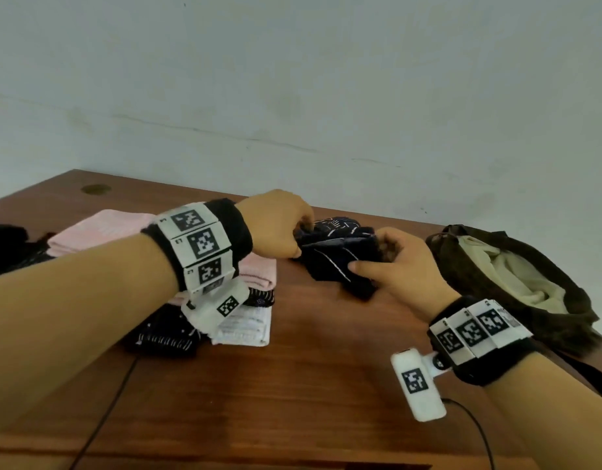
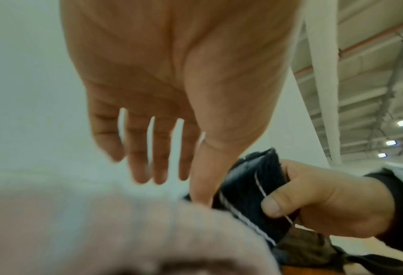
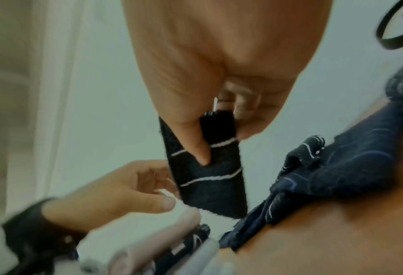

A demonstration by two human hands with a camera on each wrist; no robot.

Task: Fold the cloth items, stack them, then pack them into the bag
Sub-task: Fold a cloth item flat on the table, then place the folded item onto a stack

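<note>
Dark striped cloth [image 1: 336,262] hung above the table [image 1: 292,385], pinched by the right hand [image 1: 398,266], probably to set a fold; the left hand [image 1: 279,228] touched it, fingers loose. Folded stack [image 1: 252,276] lay left, bag [image 1: 516,279] right.

The small folded knit cloth [image 1: 338,262] held between the hands is dark navy, near black, crossed by thin white diagonal lines, and the loose crumpled cloth [image 3: 351,167] lying beside it on the table is the same navy with fine pale lines (some look faintly blue). The folded stack holds a pale pink ribbed towel [image 1: 99,232] on top, a dark cloth with small white marks [image 1: 167,334] and a white cloth with faint grey stripes [image 1: 248,327]. The soft fabric bag [image 1: 543,262] is mottled dark brown with a cream lining, the wooden tabletop [image 1: 292,385] reddish brown, and both wristbands [image 1: 201,245] black with white panels bearing black square-pixel patterns.
</note>
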